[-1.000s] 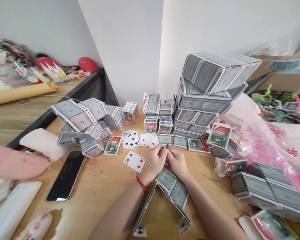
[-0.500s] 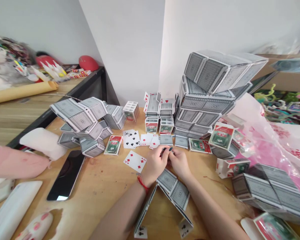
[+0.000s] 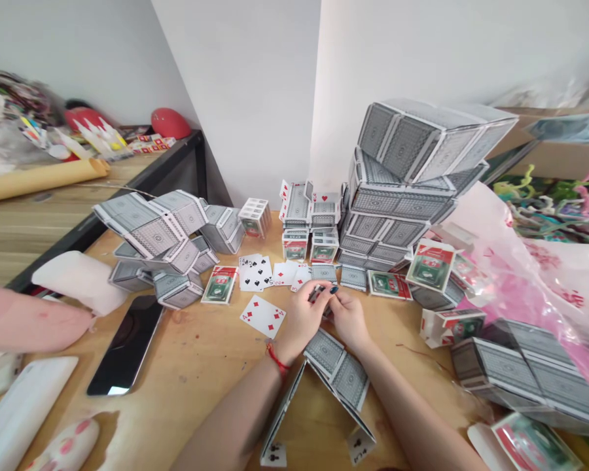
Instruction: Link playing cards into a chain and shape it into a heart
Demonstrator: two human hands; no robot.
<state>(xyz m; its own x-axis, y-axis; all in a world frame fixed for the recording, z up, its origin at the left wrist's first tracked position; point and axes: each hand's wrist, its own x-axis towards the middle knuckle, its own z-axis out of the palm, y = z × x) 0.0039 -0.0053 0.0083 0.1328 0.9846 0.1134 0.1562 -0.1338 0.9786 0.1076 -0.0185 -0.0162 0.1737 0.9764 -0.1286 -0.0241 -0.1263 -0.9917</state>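
My left hand [image 3: 300, 318], with a red cord at the wrist, and my right hand [image 3: 349, 320] meet above the middle of the table, fingers closed in a pinch. A small part of a grey-patterned playing card [image 3: 316, 292] shows between my left fingers. What the right fingertips grip is mostly hidden, but they press at the same spot. Just nearer to me, between my forearms, a tent-shaped structure of joined playing cards [image 3: 349, 379] stands on the table. A four of diamonds [image 3: 262, 316] lies face up left of my left hand.
A tall stack of card-built blocks [image 3: 397, 196] rises behind right; a lower card structure [image 3: 152, 229] stands left. Several card boxes [image 3: 430, 265] lie around. A black phone [image 3: 126, 347] rests on the left, a card block [image 3: 520, 366] on the right, pink plastic [image 3: 515, 288] beyond it.
The whole view has shifted slightly. Both hands stay together at the same place, with only a small change in the fingers.
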